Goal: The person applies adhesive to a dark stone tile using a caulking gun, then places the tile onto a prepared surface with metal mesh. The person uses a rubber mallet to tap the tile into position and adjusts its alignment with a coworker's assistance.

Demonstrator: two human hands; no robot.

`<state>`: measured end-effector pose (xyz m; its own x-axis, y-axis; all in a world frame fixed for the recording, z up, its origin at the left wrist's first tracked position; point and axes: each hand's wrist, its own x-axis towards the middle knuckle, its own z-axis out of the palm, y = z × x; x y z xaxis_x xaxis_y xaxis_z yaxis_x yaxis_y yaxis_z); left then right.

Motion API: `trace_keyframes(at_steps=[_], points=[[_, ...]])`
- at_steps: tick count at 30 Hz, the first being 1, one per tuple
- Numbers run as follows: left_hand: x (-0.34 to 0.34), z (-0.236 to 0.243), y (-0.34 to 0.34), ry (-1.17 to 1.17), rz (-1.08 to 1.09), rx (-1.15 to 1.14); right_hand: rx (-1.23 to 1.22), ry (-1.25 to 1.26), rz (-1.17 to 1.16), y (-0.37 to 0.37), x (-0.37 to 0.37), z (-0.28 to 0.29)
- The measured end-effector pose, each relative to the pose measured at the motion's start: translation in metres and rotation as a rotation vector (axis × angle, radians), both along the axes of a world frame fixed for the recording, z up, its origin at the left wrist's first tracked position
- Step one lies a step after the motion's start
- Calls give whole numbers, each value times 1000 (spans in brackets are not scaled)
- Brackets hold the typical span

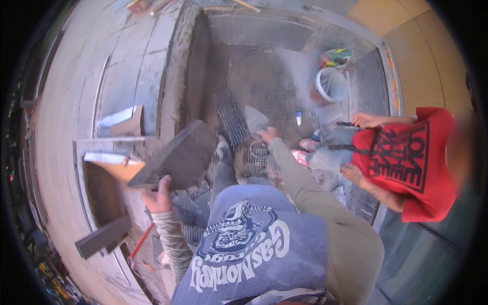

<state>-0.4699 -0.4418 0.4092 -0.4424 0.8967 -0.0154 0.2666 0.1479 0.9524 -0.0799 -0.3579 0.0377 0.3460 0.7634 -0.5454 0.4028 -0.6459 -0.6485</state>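
Observation:
My left hand (158, 197) grips the lower end of a dark grey slab (178, 156), tilted in the air to the left of my body. The fingers are closed on its edge. My right hand (268, 134) is closed around the handle of a trowel (255, 120), its flat grey blade pointing forward and left. Beneath and between the two lie black mesh mats (230, 116) on a dusty pit floor (259, 76). The trowel's blade is above the floor beside the mats; whether it touches anything I cannot tell.
At the right stands a person in a red T-shirt (422, 152), a dark thin item in one hand. A bucket (333, 86), a colourful bag (335, 58) and a blue-and-white tube (298, 118) are farther off. A rough wall (175, 66), cardboard (124, 122) and a metal profile (104, 236) lie left.

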Motion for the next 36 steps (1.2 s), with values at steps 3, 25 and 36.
trace_keyframes(at_steps=[3, 25, 36], points=[[11, -29, 86, 7, -98, -133, -182, 119, -151, 44, 47, 3], [248, -148, 483, 300, -2, -508, -247, -570, 306, 469, 354, -61], [337, -76, 637, 243, 93, -552, 507, -56, 995, 550, 131, 91]])
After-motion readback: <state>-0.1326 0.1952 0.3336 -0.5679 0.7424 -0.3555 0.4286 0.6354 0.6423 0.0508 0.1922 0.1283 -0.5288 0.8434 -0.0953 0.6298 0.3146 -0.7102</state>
